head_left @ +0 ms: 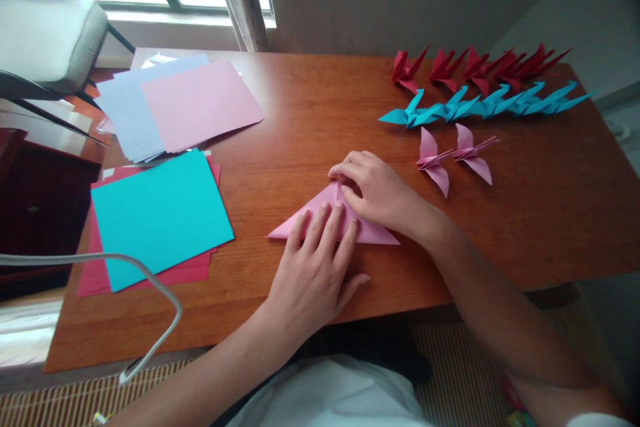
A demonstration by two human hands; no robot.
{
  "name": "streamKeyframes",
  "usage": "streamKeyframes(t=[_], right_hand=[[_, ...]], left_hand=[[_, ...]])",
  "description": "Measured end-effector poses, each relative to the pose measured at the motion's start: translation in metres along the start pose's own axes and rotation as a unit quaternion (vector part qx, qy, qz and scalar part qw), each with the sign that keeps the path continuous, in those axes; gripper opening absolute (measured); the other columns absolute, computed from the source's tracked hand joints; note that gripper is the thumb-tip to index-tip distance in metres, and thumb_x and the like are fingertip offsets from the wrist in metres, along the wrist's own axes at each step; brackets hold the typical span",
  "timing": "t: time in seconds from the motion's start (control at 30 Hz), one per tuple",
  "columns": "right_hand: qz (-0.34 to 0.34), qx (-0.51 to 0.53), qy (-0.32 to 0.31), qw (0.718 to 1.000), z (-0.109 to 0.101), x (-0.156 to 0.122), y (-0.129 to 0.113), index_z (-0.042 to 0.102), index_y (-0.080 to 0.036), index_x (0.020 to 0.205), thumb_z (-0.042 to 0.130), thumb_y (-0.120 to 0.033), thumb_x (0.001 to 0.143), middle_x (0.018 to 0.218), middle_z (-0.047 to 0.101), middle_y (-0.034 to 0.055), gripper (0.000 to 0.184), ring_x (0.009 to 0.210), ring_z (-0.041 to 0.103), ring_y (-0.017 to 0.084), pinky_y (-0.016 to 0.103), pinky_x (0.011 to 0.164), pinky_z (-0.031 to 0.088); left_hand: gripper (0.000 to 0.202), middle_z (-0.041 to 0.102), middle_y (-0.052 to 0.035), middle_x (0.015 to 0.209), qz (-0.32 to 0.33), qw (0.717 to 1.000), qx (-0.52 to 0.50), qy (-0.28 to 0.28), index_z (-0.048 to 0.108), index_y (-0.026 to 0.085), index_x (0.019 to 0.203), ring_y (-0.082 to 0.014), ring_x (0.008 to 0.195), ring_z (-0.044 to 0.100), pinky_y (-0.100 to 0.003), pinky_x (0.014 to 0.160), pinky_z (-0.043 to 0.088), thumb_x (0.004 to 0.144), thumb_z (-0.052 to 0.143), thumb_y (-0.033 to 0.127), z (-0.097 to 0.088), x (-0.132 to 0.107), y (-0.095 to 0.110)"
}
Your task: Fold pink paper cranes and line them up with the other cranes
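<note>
A sheet of pink origami paper (376, 233), folded into a triangle, lies on the wooden table (300, 133) in front of me with its tip pointing away. My left hand (320, 257) rests flat over the middle of the triangle, fingers spread and pressing on it. At the far tip, my right hand (373, 190) has its thumb and fingers curled around the paper's point, pinching it. The fingertips hide part of that point. To the right of my right hand sit two pink paper cranes (434, 161).
At the back right stand a row of blue paper cranes (457, 107) and a row of red paper cranes (483, 68), several in each. On the left lie blue paper (163, 213) over red sheets, and pink paper (203, 103) over pale blue sheets. A white cable (173, 297) crosses the lower left.
</note>
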State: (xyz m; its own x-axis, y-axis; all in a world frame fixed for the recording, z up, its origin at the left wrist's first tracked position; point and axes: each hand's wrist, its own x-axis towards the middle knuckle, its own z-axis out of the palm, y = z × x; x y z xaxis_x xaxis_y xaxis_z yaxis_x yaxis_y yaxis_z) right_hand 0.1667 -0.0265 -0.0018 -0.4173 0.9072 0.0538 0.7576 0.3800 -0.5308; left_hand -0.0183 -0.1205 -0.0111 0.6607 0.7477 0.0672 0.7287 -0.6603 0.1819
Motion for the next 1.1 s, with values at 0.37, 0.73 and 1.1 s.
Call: streamKeyframes(t=[0.37, 0.73, 1.1], right_hand=[[0.042, -0.051, -0.016, 0.998, -0.002, 0.004, -0.010, 0.056, -0.022, 0.078, 0.054, -0.004, 0.076, 0.093, 0.066, 0.0070, 0.018, 0.092, 0.058, 0.024, 0.036, 0.076, 0.047], [0.109, 0.140, 0.037, 0.983, -0.004, -0.013, -0.003, 0.071, -0.023, 0.089, 0.066, -0.015, 0.083, 0.084, 0.075, 0.0004, 0.011, 0.074, 0.068, 0.017, 0.031, 0.069, 0.052], [0.130, 0.193, 0.064, 0.970, 0.001, -0.016, 0.001, 0.075, -0.024, 0.092, 0.065, -0.013, 0.082, 0.089, 0.078, -0.0008, 0.018, 0.078, 0.070, 0.017, 0.030, 0.074, 0.056]], left_hand=[[0.069, 0.044, -0.0218, 0.161, 0.020, 0.999, -0.020, 0.016, 0.050, 0.009, 0.151, -0.0401, 0.151, 0.038, -0.057, 0.124, 0.025, 0.099, 0.051, 0.054, 0.004, -0.001, 0.000], [0.066, 0.041, -0.0198, 0.164, 0.023, 0.999, -0.014, 0.025, 0.050, 0.011, 0.151, -0.0397, 0.150, 0.039, -0.058, 0.123, 0.024, 0.100, 0.051, 0.052, 0.004, -0.002, 0.000], [0.063, 0.042, -0.0195, 0.163, 0.022, 0.999, -0.024, 0.021, 0.052, 0.011, 0.150, -0.0400, 0.149, 0.041, -0.058, 0.123, 0.025, 0.100, 0.051, 0.050, 0.005, -0.002, 0.000]])
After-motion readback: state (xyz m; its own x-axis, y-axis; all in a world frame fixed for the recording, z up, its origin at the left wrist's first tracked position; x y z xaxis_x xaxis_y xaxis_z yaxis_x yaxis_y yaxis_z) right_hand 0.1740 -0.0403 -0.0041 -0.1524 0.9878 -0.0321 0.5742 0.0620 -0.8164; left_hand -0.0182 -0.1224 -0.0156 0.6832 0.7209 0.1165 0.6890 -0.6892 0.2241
